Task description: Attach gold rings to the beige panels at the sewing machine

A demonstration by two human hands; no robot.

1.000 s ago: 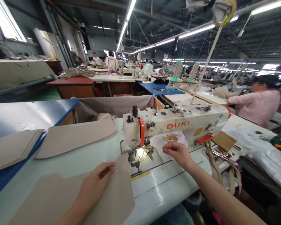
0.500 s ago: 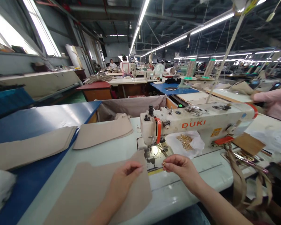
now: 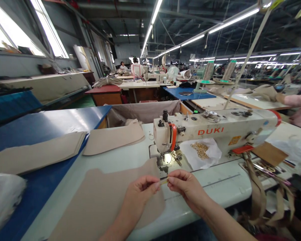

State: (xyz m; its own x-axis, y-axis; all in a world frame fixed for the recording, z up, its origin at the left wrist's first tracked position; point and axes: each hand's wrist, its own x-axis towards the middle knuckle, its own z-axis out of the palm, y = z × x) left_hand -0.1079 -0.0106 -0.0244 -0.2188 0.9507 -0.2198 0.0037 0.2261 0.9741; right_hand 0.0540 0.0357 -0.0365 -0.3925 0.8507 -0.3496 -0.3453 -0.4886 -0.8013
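Observation:
My right hand (image 3: 182,183) pinches a small gold-coloured metal piece (image 3: 168,179) between thumb and fingertips; its exact shape is too small to tell. Close beside it, my left hand (image 3: 144,189) is closed in a pinch above a flat beige fabric panel (image 3: 102,197); whatever its fingertips hold is hidden. Both hands are in front of the needle area of a white sewing machine (image 3: 213,129). Several gold-coloured metal rings (image 3: 201,150) lie heaped on a white plastic sheet (image 3: 212,160) under the machine's arm.
Stacked beige panels lie on the table (image 3: 112,139) and on the blue surface (image 3: 40,149) at left. A clear plastic bundle (image 3: 5,195) sits at the lower left. Fabric straps (image 3: 256,190) and scissors (image 3: 271,173) are at right. A co-worker's sleeve (image 3: 299,100) shows at far right.
My hands have come closer together, the right moving left with the small gold-coloured metal piece and the left moving right. The view has shifted slightly.

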